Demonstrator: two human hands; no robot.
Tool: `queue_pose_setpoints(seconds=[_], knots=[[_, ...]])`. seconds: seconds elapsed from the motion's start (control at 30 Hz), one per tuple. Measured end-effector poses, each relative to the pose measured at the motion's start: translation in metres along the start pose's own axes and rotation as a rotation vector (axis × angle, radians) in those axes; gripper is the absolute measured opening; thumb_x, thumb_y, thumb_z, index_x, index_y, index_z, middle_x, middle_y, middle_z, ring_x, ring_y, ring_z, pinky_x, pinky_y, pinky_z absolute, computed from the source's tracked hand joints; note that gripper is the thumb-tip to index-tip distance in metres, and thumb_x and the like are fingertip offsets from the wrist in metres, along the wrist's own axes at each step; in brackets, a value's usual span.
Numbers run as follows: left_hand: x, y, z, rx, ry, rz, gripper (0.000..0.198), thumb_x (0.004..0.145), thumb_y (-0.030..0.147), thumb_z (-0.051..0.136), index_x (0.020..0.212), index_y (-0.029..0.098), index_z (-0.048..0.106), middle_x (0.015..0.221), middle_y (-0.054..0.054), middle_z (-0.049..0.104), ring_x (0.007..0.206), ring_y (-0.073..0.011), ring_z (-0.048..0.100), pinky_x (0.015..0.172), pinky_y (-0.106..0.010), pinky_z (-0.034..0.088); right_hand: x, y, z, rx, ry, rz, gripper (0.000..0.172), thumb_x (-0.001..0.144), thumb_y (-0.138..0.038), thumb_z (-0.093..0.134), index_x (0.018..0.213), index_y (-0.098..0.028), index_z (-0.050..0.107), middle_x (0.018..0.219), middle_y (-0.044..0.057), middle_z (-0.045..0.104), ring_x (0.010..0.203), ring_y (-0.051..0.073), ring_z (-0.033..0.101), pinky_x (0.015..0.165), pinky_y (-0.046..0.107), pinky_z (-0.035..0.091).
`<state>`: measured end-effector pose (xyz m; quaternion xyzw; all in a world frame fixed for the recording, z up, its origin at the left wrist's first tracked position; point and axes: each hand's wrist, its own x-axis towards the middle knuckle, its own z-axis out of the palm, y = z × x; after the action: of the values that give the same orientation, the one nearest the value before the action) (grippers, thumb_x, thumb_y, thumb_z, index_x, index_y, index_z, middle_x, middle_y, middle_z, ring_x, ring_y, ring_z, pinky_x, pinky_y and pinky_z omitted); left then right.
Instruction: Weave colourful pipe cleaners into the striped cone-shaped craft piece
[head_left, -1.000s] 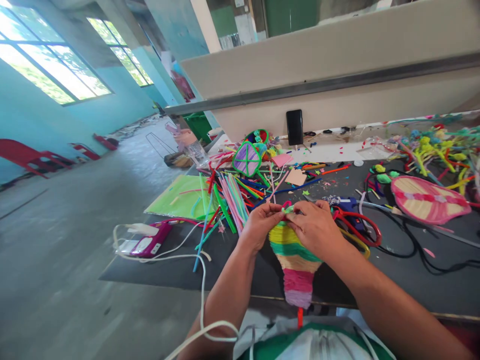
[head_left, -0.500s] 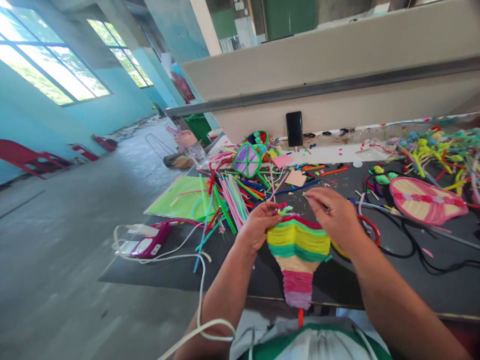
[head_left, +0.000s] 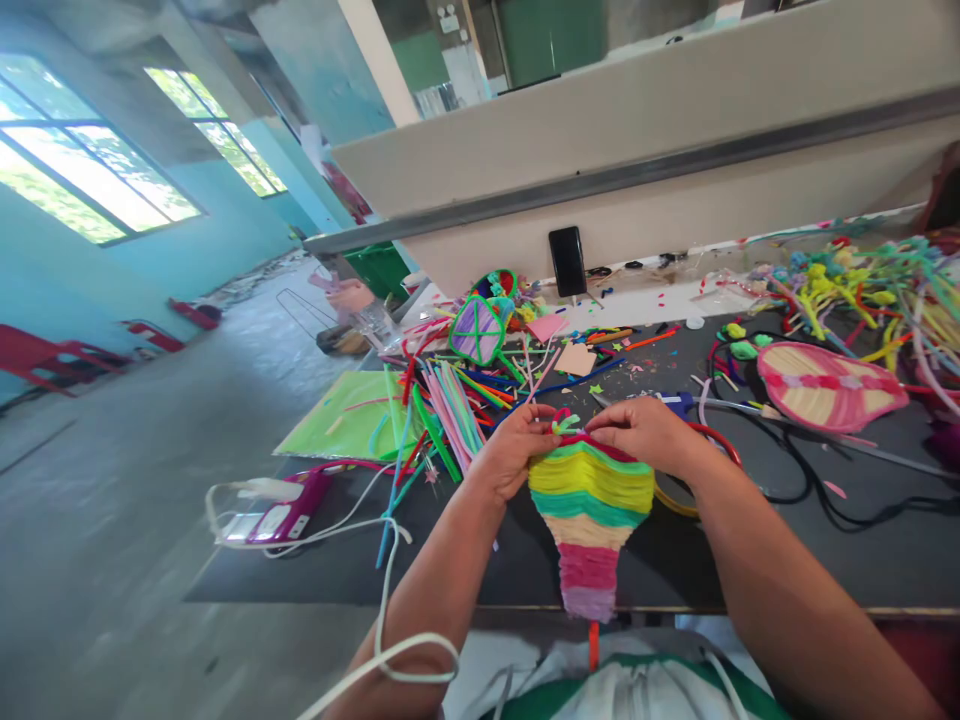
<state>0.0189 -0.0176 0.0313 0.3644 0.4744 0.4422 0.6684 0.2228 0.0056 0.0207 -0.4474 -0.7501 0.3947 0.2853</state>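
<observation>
A striped fan-shaped craft in yellow, teal, cream, pink and lilac lies at the table's front edge, its orange stem pointing toward my body. My left hand pinches its upper left corner, beside a small green and pink pipe-cleaner piece. Along the dark red top edge, my right hand has its fingers pressed together at the craft; whatever sits between those fingertips is too small to make out. The two hands are a short gap apart.
Loose pipe cleaners and a green sheet lie left. A phone leans on the partition. A pink oval craft, black cables and a pipe-cleaner heap are right. A purple power strip is at left.
My right hand has come down and left onto the top edge of the craft. My left hand keeps its hold. The camera view has shifted slightly.
</observation>
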Motion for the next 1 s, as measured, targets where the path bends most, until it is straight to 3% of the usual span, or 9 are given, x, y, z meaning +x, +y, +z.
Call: queue_pose_setpoints(seconds=[0.23,0.5,0.63,0.8,1.0], knots=[[0.004,0.001,-0.001,0.033,0.010,-0.008,0.067,0.052,0.003,0.080,0.109,0.016,0.047,0.077,0.002,0.062,0.065,-0.0134,0.066,0.064,-0.025,0.051,-0.002,-0.006,-0.001,-0.061,0.028,-0.024,0.012,0.074,-0.021,0.063,0.080,-0.021,0.074,0.066,-0.002,0.071,0.057,0.011,0.059,0.057,0.022,0.042],[0.004,0.000,-0.002,0.016,-0.006,-0.016,0.078,0.053,0.006,0.082,0.120,0.017,0.044,0.075,0.002,0.063,0.066,-0.0150,0.066,0.064,-0.026,0.051,-0.002,-0.011,-0.002,-0.089,0.012,-0.003,0.012,0.075,-0.020,0.063,0.080,-0.021,0.074,0.062,-0.002,0.069,0.057,0.012,0.058,0.059,0.023,0.042],[0.002,-0.001,-0.005,0.018,0.016,-0.040,0.075,0.055,0.008,0.082,0.120,0.016,0.047,0.072,0.000,0.065,0.065,-0.0147,0.066,0.064,-0.025,0.051,-0.003,-0.011,0.000,-0.086,0.021,-0.001,0.013,0.076,-0.020,0.062,0.080,-0.021,0.074,0.060,-0.002,0.068,0.055,0.011,0.057,0.058,0.022,0.041],[0.001,-0.005,-0.006,-0.025,0.028,-0.054,0.067,0.058,0.007,0.080,0.118,0.016,0.051,0.069,0.001,0.065,0.060,-0.0133,0.065,0.062,-0.024,0.050,-0.001,-0.008,0.003,-0.123,0.028,-0.019,0.013,0.075,-0.017,0.062,0.082,-0.021,0.073,0.072,0.000,0.072,0.064,0.012,0.061,0.061,0.022,0.043],[0.004,-0.011,-0.009,-0.158,-0.006,-0.134,0.060,0.060,0.002,0.076,0.114,0.016,0.053,0.079,-0.005,0.070,0.069,-0.0184,0.069,0.069,-0.030,0.054,0.001,0.001,0.008,-0.110,0.016,-0.057,0.014,0.075,-0.015,0.060,0.082,-0.019,0.071,0.075,0.000,0.072,0.067,0.013,0.063,0.063,0.023,0.044]])
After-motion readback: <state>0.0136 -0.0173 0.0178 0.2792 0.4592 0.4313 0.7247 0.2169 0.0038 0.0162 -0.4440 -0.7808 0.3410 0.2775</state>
